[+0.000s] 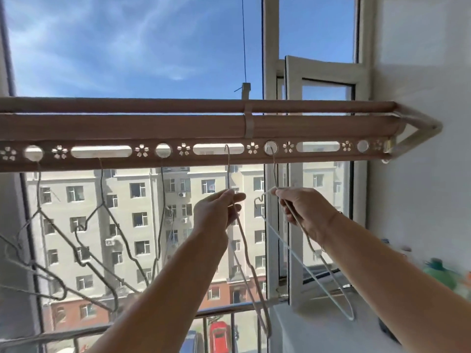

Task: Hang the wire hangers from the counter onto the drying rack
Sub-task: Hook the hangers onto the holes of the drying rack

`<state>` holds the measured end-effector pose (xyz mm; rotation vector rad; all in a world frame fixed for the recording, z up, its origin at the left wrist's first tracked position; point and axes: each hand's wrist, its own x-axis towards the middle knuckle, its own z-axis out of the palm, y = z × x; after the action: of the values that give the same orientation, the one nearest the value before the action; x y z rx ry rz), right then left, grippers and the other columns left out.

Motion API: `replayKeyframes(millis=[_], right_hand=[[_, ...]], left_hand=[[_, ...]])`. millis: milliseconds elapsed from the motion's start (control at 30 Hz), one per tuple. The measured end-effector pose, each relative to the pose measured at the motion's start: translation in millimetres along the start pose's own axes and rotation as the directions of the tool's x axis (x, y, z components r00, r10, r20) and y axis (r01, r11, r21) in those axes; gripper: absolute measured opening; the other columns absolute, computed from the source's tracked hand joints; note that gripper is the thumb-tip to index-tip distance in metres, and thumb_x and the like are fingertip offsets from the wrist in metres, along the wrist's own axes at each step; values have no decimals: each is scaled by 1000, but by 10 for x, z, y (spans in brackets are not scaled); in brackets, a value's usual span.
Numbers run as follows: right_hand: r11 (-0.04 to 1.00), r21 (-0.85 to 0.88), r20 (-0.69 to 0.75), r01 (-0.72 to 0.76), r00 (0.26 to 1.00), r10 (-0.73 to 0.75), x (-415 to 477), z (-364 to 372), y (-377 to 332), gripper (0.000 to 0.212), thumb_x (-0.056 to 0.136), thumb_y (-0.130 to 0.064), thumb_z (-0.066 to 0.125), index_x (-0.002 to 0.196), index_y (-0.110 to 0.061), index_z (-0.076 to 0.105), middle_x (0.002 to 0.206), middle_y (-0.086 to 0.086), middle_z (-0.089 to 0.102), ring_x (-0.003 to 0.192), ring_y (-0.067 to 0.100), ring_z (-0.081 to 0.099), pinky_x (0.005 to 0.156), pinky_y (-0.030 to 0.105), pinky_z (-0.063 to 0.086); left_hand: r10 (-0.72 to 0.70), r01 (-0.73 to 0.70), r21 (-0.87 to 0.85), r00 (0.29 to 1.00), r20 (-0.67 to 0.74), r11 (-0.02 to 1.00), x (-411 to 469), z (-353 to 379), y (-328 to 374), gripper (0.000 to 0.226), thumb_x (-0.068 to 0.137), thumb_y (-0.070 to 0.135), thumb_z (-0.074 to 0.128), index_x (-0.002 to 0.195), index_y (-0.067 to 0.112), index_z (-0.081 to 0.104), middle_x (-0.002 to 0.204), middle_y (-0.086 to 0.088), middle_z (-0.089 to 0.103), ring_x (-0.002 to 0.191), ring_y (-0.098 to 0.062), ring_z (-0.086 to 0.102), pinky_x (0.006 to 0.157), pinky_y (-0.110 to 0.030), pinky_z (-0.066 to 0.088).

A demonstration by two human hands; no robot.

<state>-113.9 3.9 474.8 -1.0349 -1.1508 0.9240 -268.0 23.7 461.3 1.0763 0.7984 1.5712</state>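
The brown drying rack (178, 124) runs across the view, with a perforated strip of round and oblong holes below its bars. Three wire hangers (102, 225) hang from holes on the left. My left hand (216, 212) pinches the neck of a pale wire hanger (244, 258) whose hook sits in an oblong slot. My right hand (303, 212) grips a white wire hanger (328, 266) whose hook passes through a round hole further right. Both hangers dangle below my hands.
An open window frame (295, 174) stands just behind the right hanger. A white sill (318, 324) lies below, with green bottles (441, 273) at the far right. A metal railing (224, 310) runs low outside. The white wall (420, 123) is close to the rack's right end.
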Motion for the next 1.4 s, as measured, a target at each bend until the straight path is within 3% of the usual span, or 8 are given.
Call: replayKeyframes(millis=[133, 333, 633, 833, 1000, 1133, 1267, 1400], right_hand=[[998, 28, -13, -49, 999, 49, 71, 12, 101, 34, 90, -7, 51, 117, 13, 55, 60, 2, 40, 49, 8, 33, 35, 14, 27], [996, 53, 9, -71, 997, 70, 150, -4, 181, 29, 90, -11, 54, 111, 9, 60, 62, 2, 45, 52, 9, 40, 37, 14, 34], [993, 82, 31, -87, 996, 84, 144, -115, 370, 21, 91, -24, 54, 88, -6, 63, 67, 1, 53, 51, 7, 49, 46, 18, 40], [992, 18, -15, -124, 992, 124, -40, -490, 892, 30, 90, -27, 54, 107, -3, 59, 77, 3, 53, 67, 13, 49, 59, 24, 39], [977, 61, -95, -206, 973, 211, -339, -822, 1451, 29, 87, -32, 57, 106, -9, 59, 78, 0, 51, 73, 13, 46, 65, 24, 37], [963, 96, -165, -252, 950, 265, -683, -1107, 1895, 23, 85, -27, 63, 106, -18, 59, 84, -4, 56, 79, 11, 50, 68, 24, 39], [950, 93, -274, -296, 910, 311, -1110, -1435, 2247, 31, 85, -23, 63, 114, -21, 55, 96, -4, 58, 90, 11, 52, 79, 27, 39], [939, 93, -391, -332, 855, 341, -1599, -1793, 2492, 37, 86, -19, 63, 121, -18, 51, 99, -3, 59, 90, 9, 54, 77, 25, 39]], left_hand=[[-34, 34, -18, 999, -12, 999, 76, -37, -110, 10, 90, 11, 58, 91, 5, 67, 64, 0, 72, 51, -7, 55, 48, -17, 45], [-30, 30, 6, 999, 41, 1000, 137, -134, -178, 15, 91, 15, 58, 101, 6, 66, 78, -4, 73, 60, -11, 57, 56, -19, 48], [-40, 40, 0, 998, 56, 999, 106, -448, -365, 14, 90, 20, 59, 93, 9, 67, 78, -4, 72, 66, -13, 59, 68, -24, 48], [-73, 73, 45, 997, -9, 996, -64, -770, -758, 10, 90, 17, 58, 90, 10, 66, 74, -4, 68, 66, -13, 56, 64, -22, 48], [-191, 187, 156, 981, 12, 970, -280, -880, -1349, 13, 90, 18, 59, 92, 7, 65, 72, -4, 65, 60, -12, 57, 58, -21, 46], [-332, 285, 278, 933, 138, 917, -490, -755, -1869, 12, 91, 18, 57, 94, 9, 64, 82, -7, 66, 67, -15, 58, 64, -26, 45], [-460, 344, 375, 841, 285, 861, -742, -540, -2349, 13, 90, 16, 60, 101, 11, 65, 91, -7, 67, 80, -20, 60, 77, -33, 47], [-546, 366, 448, 742, 388, 816, -1025, -262, -2777, 28, 87, 15, 64, 114, 10, 62, 95, -6, 67, 85, -18, 61, 77, -27, 47]])
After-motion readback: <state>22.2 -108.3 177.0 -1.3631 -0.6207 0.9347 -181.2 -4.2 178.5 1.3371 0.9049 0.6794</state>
